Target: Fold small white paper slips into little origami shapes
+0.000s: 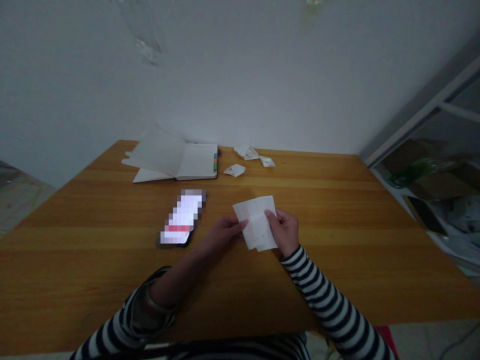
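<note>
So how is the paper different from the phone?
The paper is in the left hand and right hand, while the phone lies on the table. The paper looks dull, while the phone's screen glows brightly. The paper is closer to square, while the phone is long and narrow. Both look mostly white with a bit of red.

Adds up to two hands [226, 231] [286, 231], one printed slip [257, 225], three crumpled papers [246, 152] [267, 162] [234, 170], one phone [183, 215], one notebook [197, 161].
</note>
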### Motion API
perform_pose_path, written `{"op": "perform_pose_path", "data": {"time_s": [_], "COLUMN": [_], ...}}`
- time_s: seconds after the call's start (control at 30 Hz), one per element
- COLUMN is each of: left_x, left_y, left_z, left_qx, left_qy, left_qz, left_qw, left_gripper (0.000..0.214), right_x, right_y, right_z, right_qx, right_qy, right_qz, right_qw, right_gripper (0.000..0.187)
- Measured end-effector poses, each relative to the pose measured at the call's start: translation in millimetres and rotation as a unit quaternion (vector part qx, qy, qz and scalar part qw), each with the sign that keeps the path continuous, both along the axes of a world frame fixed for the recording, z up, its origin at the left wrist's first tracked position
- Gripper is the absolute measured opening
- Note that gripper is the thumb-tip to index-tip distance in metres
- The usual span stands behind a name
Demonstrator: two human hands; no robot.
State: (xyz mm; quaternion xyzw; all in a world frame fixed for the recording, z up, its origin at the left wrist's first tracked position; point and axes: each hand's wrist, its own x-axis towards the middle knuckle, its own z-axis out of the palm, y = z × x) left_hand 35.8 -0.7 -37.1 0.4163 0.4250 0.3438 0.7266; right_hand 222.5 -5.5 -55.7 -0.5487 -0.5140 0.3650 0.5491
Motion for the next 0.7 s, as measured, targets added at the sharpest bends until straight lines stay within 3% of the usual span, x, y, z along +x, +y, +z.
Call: {"op": "perform_pose_path", "data": {"time_s": [0.1,0.17,0.3,0.4,0.5,0.6,0.7], "left_x": [1.9,1.7,-4.7,-12.3,-16.2,-12.7,-5.4], "left_y": [-2.4,-1.3,5.1,9.5,10.7,7.1,1.3], "left_z": [0.1,-1.5,-5.7,-2.0,6.2,10.5,8.4], "left_qx": [-0.014,-0.007,0.037,0.093,0.168,0.232,0.265], "left_qy": [0.016,0.016,0.046,0.118,0.196,0.267,0.278], "left_qz": [-0.031,0.013,0.146,0.180,0.147,0.067,-0.001], "left_qw": [0.999,1.000,0.987,0.972,0.955,0.933,0.923], "left_gripper": [0.036,0.035,0.042,0.044,0.040,0.037,0.037], "right_x": [3.8,3.5,-4.0,-6.3,0.4,9.8,14.3], "right_y": [2.5,3.3,1.6,0.6,2.5,5.3,6.6], "right_z": [2.9,4.2,3.9,4.7,9.3,14.1,14.0], "right_qx": [0.004,-0.009,-0.057,-0.070,-0.064,-0.079,-0.097], "right_qy": [0.015,0.035,0.104,0.117,0.079,0.079,0.070], "right_qz": [-0.030,-0.017,0.107,0.189,0.194,0.180,0.194], "right_qw": [0.999,0.999,0.987,0.973,0.976,0.977,0.974], "right_gripper": [0.038,0.040,0.037,0.035,0.033,0.033,0.029]}}
